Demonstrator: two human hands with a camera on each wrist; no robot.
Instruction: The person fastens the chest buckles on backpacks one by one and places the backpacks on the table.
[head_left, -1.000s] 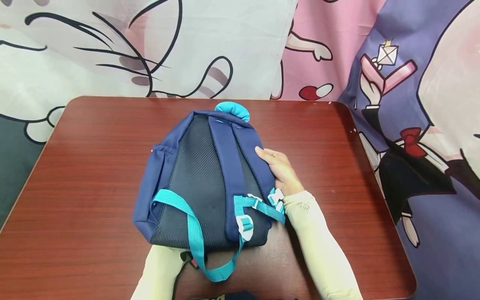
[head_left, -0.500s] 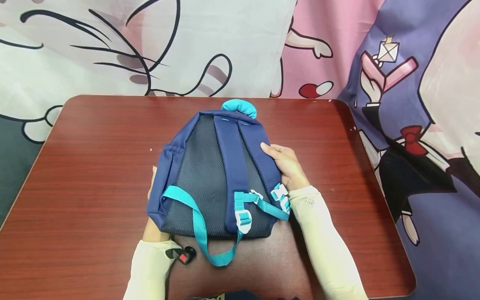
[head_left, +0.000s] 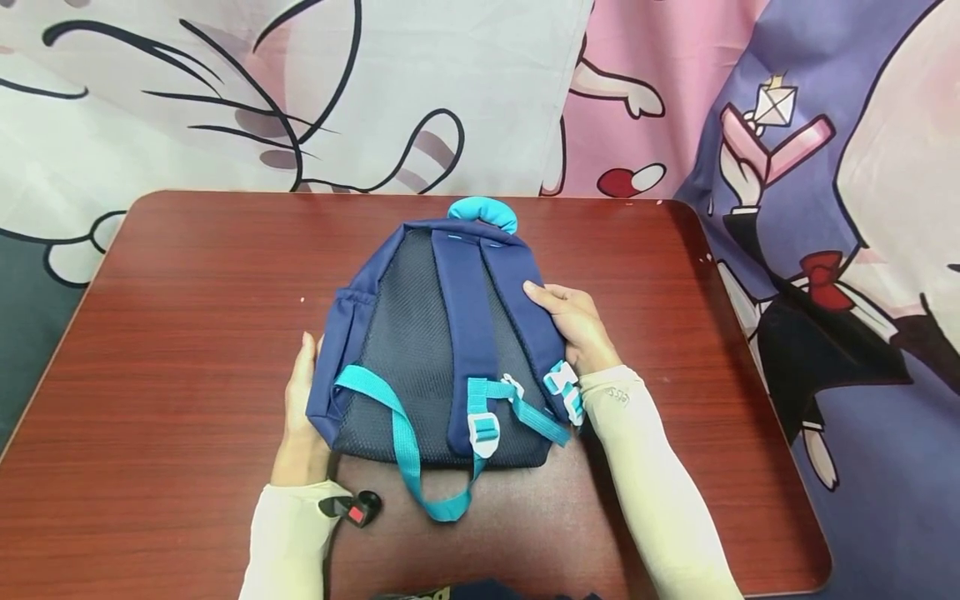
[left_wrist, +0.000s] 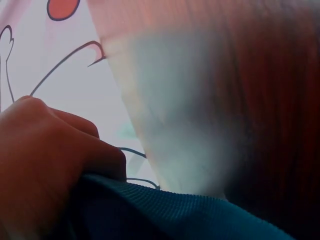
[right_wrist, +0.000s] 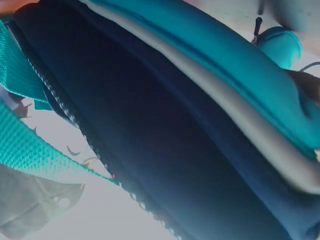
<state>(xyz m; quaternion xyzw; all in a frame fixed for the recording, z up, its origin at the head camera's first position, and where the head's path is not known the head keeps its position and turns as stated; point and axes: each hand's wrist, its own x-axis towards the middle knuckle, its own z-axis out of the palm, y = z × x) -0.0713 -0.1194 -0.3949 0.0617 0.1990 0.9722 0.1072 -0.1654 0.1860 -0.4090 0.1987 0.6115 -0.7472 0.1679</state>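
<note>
A small navy backpack point(head_left: 408, 333) is held with its dark mesh back facing me. My right hand point(head_left: 573, 321) grips its right side, thumb on the shoulder strap and fingers hidden behind. At the left side, my left hand point(head_left: 303, 408) holds the lower edge, partly covered by the bag. Its bent fingers point(left_wrist: 100, 150) touch a teal woven edge point(left_wrist: 190, 205) in the left wrist view. A teal webbing strap point(head_left: 405, 442) loops below the bag, and white buckles point(head_left: 484, 435) sit on the straps. The right wrist view shows the bag's navy side point(right_wrist: 150, 115) and teal panel point(right_wrist: 210, 60).
A reddish-brown table point(head_left: 195, 333) lies underneath. Printed cloth point(head_left: 450, 75) hangs behind it and along the right. A small black camera point(head_left: 363, 508) sits at my left wrist. Part of a dark item point(head_left: 480, 590) shows at the bottom edge.
The backpack has shifted right and slightly away from me. My left hand, earlier hidden under the bag, now shows at its left side. My right hand moved slightly right with it.
</note>
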